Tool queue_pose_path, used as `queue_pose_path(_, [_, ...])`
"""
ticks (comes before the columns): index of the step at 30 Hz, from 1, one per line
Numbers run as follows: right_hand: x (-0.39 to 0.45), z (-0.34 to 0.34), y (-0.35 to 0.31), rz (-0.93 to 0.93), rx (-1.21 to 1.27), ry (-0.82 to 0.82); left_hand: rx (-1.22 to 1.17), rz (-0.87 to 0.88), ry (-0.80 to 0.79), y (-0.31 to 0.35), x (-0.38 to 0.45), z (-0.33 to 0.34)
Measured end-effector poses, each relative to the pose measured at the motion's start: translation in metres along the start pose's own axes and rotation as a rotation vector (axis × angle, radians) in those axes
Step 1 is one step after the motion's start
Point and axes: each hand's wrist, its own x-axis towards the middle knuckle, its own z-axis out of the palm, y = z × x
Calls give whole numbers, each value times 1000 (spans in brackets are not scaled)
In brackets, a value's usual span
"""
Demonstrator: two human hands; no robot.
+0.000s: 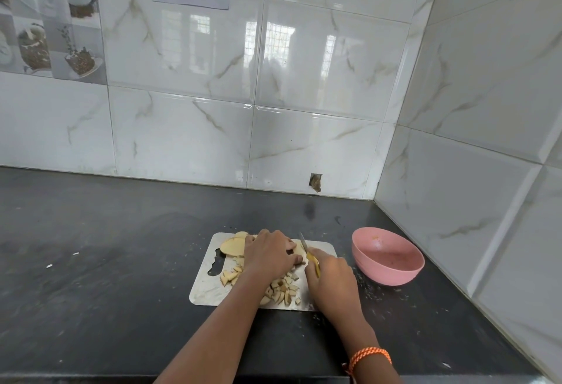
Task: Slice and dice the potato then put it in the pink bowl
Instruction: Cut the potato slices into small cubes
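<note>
1. Landmark: metal cutting board [206, 289], lying flat on a dark countertop [91, 262] near a corner of white marbled wall tiles [304, 64]
2. Left hand [269, 254] lies palm down over the far middle of the board, fingers curled over a piece of potato [299, 250] and pressing it to the board; most of that piece is hidden under the hand
3. Right hand [331, 280] is over the board's right edge, fingers wrapped around the yellow handle of a knife [313, 260]; the blade points away from the person and stands just right of the left hand's fingertips, at the held potato piece
4. Potato slices [232, 245], pale and flat, lie on the board's far left corner, touching the left hand
5. Diced potato [284, 291] lies in a loose heap on the board's near half, partly under the left forearm
6. Pink bowl [387, 257] stands upright on the countertop just right of the board, apart from it; no potato is visible inside
7. An orange braided band [369, 356] circles the right wrist
</note>
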Motion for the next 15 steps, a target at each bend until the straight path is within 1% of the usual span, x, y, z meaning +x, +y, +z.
queue_pose_path(4, [-1, -1, -2, -10, -7, -27, 4, 2, 0, 0, 0, 1])
queue_pose_path(9, [1, -1, -7, -10, -120, -109, -10, -19, -3, 0, 1, 3])
queue_pose_path(15, [-13, -7, -16, -8, -132, -91, 23, -24, 10, 1, 1, 4])
